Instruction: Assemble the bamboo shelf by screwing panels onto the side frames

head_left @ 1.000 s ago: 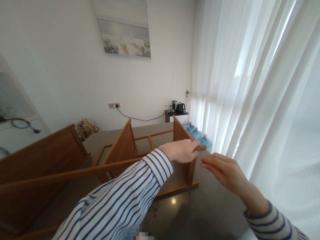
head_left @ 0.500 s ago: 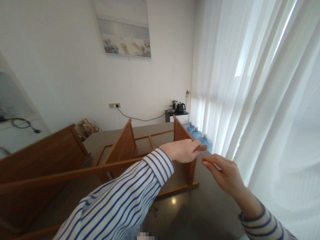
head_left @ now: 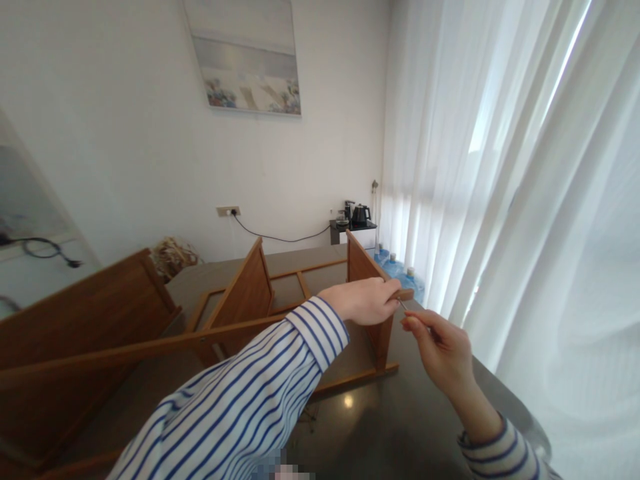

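Note:
My left hand [head_left: 364, 301] is closed round the top corner of an upright wooden panel [head_left: 361, 267], part of a wooden furniture frame [head_left: 240, 293] lying on a dark table [head_left: 400, 413]. My right hand [head_left: 440, 347] pinches a thin metal tool [head_left: 403, 305], whose tip meets the end of the wooden rail by my left fingers. The two hands are almost touching. Both sleeves are blue-and-white striped.
A larger wooden panel [head_left: 85, 320] leans at the left. White curtains [head_left: 525, 167] hang along the right. At the back stand a small cabinet with a kettle [head_left: 360, 215], water bottles [head_left: 400, 270], a wall socket with a cable [head_left: 228, 211] and a painting [head_left: 247, 57].
My right hand has rotated and curled tighter on the thin tool, with the wrist swinging left and down. My left hand and the frame have stayed put.

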The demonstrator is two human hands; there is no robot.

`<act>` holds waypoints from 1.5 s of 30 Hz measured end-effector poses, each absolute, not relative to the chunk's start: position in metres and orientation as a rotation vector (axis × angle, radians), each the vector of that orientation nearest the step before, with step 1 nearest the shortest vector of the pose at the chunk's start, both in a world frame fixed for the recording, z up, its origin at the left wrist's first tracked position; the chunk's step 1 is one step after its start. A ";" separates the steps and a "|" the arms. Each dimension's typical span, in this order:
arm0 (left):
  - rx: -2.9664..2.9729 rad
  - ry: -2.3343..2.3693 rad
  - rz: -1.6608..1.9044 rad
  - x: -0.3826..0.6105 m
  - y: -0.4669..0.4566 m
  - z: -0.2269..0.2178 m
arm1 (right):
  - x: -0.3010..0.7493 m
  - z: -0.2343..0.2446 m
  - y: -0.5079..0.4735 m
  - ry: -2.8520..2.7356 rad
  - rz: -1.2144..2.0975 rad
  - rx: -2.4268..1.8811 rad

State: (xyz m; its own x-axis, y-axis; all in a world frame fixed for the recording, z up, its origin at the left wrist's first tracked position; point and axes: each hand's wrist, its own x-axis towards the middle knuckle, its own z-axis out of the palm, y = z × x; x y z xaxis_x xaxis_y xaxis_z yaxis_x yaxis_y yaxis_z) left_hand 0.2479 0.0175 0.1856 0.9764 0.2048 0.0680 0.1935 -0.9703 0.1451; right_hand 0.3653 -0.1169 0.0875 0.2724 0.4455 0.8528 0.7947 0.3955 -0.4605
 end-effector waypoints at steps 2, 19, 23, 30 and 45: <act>2.985 0.299 0.131 0.248 0.018 0.185 | 0.363 0.086 -0.116 -1.323 -0.325 -1.232; 3.014 0.340 0.103 0.247 0.014 0.189 | 0.355 0.076 -0.109 -1.136 -0.230 -1.207; 3.018 0.335 0.103 0.247 0.014 0.189 | 0.352 0.077 -0.109 -1.101 -0.198 -1.209; 3.013 0.335 0.100 0.247 0.015 0.188 | 0.345 0.073 -0.105 -1.000 -0.185 -1.182; 3.026 0.355 0.112 0.248 0.015 0.187 | 0.335 0.073 -0.099 -0.895 -0.230 -1.170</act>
